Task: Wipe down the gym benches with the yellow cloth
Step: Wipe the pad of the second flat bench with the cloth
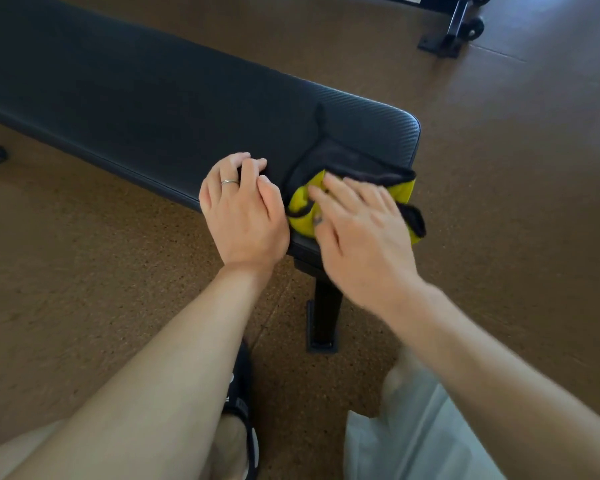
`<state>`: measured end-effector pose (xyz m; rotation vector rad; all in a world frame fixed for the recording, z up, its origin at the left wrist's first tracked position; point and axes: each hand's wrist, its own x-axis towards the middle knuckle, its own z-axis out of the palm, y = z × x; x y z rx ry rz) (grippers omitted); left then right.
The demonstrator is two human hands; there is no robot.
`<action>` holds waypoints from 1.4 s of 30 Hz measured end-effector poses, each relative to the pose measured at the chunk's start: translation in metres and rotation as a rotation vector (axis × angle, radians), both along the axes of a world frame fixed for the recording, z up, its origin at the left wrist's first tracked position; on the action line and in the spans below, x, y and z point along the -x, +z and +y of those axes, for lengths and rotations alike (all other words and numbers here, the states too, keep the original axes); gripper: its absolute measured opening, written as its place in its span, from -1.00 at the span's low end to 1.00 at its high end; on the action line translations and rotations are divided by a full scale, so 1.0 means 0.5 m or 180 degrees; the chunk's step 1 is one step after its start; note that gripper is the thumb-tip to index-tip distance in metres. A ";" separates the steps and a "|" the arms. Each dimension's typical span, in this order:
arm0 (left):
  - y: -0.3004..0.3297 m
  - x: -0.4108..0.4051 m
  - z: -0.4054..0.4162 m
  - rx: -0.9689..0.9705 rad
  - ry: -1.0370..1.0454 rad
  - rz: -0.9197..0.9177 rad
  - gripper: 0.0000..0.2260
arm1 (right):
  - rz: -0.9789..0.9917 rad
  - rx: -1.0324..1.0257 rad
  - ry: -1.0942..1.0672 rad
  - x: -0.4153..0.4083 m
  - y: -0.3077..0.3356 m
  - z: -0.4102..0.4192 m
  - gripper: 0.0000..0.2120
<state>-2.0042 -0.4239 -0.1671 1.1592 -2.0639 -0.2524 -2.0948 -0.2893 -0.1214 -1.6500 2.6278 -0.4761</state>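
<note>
A long black padded gym bench (125, 98) runs from the upper left to the middle of the view. On its near right corner lies a crumpled cloth (303, 206), yellow on one side and dark grey on the other, partly hanging over the edge. My right hand (361, 230) lies flat on top of the cloth with its fingers spread, slightly blurred. My left hand (243, 209) rests on the bench's front edge just left of the cloth, fingers curled, a ring on one finger; its fingertips touch the cloth's dark edge.
Brown speckled rubber floor (84, 271) surrounds the bench. The bench's black leg (324, 320) stands below its near end. Another black frame with wheels (458, 26) is at the top right. My sandalled foot (239, 410) and light shorts show at the bottom.
</note>
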 end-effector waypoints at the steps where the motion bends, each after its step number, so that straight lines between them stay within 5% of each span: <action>1: -0.001 -0.001 0.000 0.0006 0.0012 -0.0002 -0.67 | -0.0028 0.0001 0.0087 -0.020 0.002 0.021 -0.55; 5: 0.000 0.000 0.001 0.0004 0.0017 -0.0017 -0.68 | -0.0011 -0.0133 0.0362 0.034 0.002 0.007 -0.55; 10: 0.000 -0.001 0.003 0.0000 0.0002 0.0026 -0.69 | -0.0124 -0.0429 -0.0198 0.192 -0.002 -0.111 -0.51; 16: -0.002 0.002 0.001 0.0075 0.0080 0.0036 -0.69 | -0.0101 0.0253 -0.0063 0.046 -0.009 -0.006 -0.57; 23: -0.001 0.002 0.001 0.0042 0.0098 -0.0013 -0.69 | 0.0262 0.0139 0.0136 0.031 -0.011 0.014 -0.56; 32: -0.003 0.000 -0.001 0.0032 0.0111 -0.0080 -0.65 | 0.0426 0.0293 -0.0607 -0.042 -0.031 0.012 -0.59; 37: -0.002 -0.003 0.002 -0.0023 0.0035 -0.0047 -0.67 | 0.0233 0.0600 -0.0460 0.027 -0.039 0.000 -0.63; 42: -0.001 -0.005 -0.001 -0.0018 -0.0087 -0.0099 -0.68 | -0.0207 0.0515 -0.1370 0.147 -0.031 -0.080 -0.63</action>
